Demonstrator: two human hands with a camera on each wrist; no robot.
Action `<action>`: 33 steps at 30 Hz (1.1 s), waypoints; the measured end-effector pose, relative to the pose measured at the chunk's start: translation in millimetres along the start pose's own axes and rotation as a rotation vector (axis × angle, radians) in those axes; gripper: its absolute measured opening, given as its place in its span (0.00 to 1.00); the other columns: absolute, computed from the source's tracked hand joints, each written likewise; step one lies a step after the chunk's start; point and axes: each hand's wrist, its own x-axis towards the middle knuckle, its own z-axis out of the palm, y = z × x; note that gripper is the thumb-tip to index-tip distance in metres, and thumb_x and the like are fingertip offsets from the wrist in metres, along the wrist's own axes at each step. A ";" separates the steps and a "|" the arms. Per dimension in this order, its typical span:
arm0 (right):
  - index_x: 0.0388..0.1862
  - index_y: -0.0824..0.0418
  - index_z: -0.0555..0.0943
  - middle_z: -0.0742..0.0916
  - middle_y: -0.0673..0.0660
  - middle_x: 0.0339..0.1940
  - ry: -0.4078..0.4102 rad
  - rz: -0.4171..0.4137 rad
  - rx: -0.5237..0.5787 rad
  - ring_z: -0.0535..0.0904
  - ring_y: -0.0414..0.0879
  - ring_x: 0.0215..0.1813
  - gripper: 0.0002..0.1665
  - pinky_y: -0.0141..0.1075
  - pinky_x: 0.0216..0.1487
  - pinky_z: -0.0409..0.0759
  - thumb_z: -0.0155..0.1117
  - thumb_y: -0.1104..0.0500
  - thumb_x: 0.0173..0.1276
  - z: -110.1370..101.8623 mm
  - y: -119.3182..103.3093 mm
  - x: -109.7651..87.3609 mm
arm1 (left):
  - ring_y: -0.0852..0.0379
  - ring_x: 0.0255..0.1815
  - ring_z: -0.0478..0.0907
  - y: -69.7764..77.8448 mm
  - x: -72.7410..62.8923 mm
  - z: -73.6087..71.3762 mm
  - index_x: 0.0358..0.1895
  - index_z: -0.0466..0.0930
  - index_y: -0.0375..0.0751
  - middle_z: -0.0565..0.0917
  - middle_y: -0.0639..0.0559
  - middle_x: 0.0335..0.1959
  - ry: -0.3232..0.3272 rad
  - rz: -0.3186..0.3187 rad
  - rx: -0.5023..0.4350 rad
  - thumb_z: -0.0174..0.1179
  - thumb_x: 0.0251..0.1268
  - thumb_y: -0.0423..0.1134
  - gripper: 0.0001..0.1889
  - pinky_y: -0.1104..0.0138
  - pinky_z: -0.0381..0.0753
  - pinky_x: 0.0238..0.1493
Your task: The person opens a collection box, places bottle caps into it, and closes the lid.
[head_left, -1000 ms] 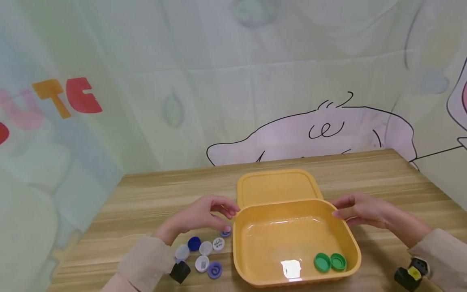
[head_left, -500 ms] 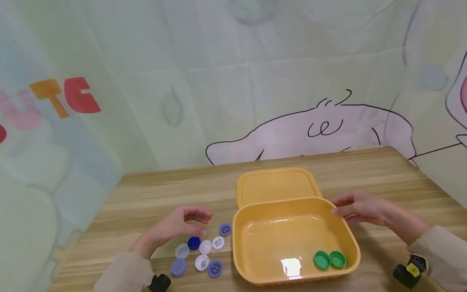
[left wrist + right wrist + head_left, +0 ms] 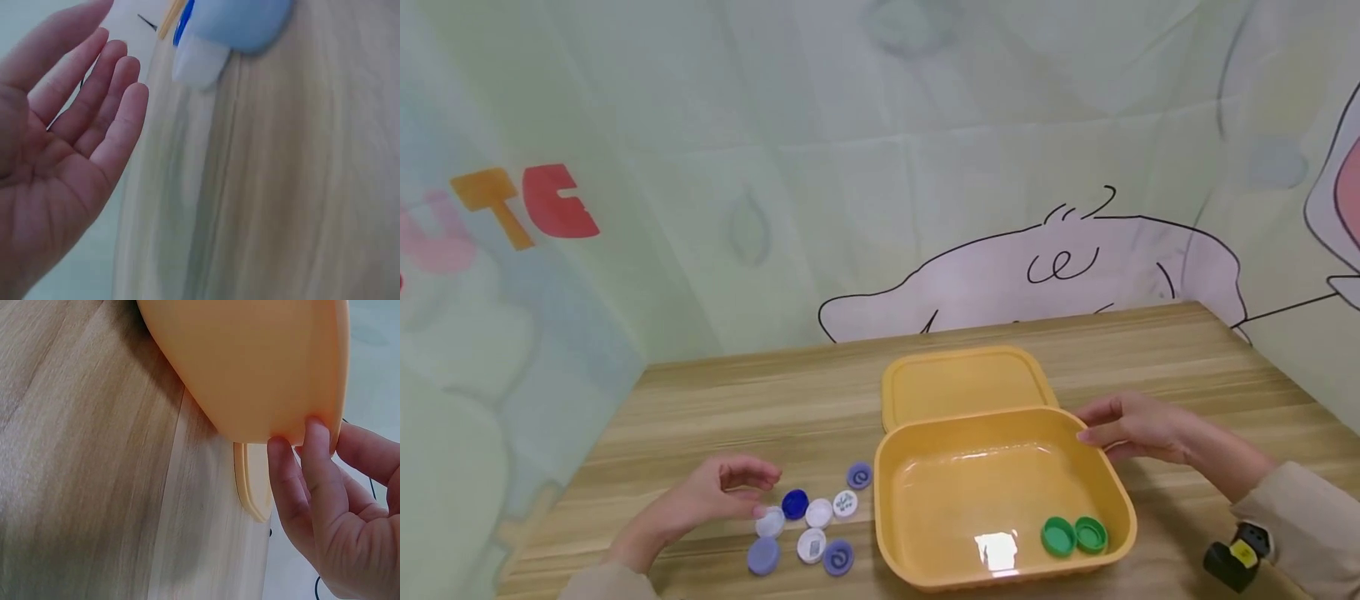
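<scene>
My right hand (image 3: 1142, 429) grips the far right corner of a yellow plastic box (image 3: 955, 500), thumb over the rim and fingers against the outside wall (image 3: 319, 444). Two green bottle caps (image 3: 1058, 536) lie inside at the near right corner. My left hand (image 3: 715, 496) hovers left of the box with loosely bent fingers, holding nothing. Its fingertips are close to a translucent cap (image 3: 771, 522) and a dark blue cap (image 3: 795, 504). A periwinkle cap (image 3: 763, 556), white caps (image 3: 812, 546) and two purple caps with a swirl (image 3: 859, 476) lie around these on the table.
A yellow lid (image 3: 966, 383) lies flat behind the box, partly covered by its far rim. The wooden table (image 3: 760, 400) ends at a printed cloth backdrop (image 3: 775, 208). A black and yellow device (image 3: 1238, 557) sits at my right wrist.
My left hand has moved left and toward me, away from the box's left rim, uncovering the purple and periwinkle caps. My right hand keeps its grip on the box corner.
</scene>
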 end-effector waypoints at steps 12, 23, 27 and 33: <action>0.59 0.78 0.68 0.83 0.62 0.48 -0.001 0.006 0.007 0.82 0.49 0.44 0.30 0.43 0.46 0.80 0.62 0.60 0.64 0.3 -0.7 0.3 | 0.67 0.51 0.76 -30.0 -32.9 -10.7 0.55 0.65 0.14 0.77 0.34 0.52 -0.027 0.021 -0.055 0.60 0.58 0.27 0.24 0.77 0.72 0.50; 0.60 0.78 0.67 0.83 0.61 0.48 0.006 0.003 0.007 0.81 0.48 0.44 0.31 0.42 0.46 0.80 0.63 0.60 0.64 0.1 0.0 -0.3 | 0.73 0.51 0.72 -25.7 -25.1 -2.6 0.53 0.74 0.25 0.70 0.24 0.55 -0.037 -0.001 0.113 0.66 0.54 0.33 0.23 0.78 0.72 0.49; 0.60 0.78 0.67 0.83 0.62 0.48 -0.002 -0.001 0.018 0.81 0.49 0.45 0.31 0.43 0.47 0.80 0.63 0.60 0.64 -0.1 0.4 -0.5 | 0.72 0.51 0.72 -24.1 -22.3 -1.1 0.53 0.73 0.23 0.70 0.24 0.55 -0.062 0.017 0.092 0.65 0.54 0.32 0.23 0.77 0.73 0.49; 0.60 0.78 0.67 0.83 0.62 0.48 0.000 0.002 0.014 0.82 0.49 0.45 0.31 0.42 0.46 0.80 0.63 0.60 0.64 -0.6 0.6 0.5 | 0.71 0.49 0.74 -20.7 -17.4 2.1 0.52 0.74 0.25 0.72 0.27 0.55 -0.055 -0.019 0.091 0.66 0.51 0.30 0.24 0.76 0.73 0.49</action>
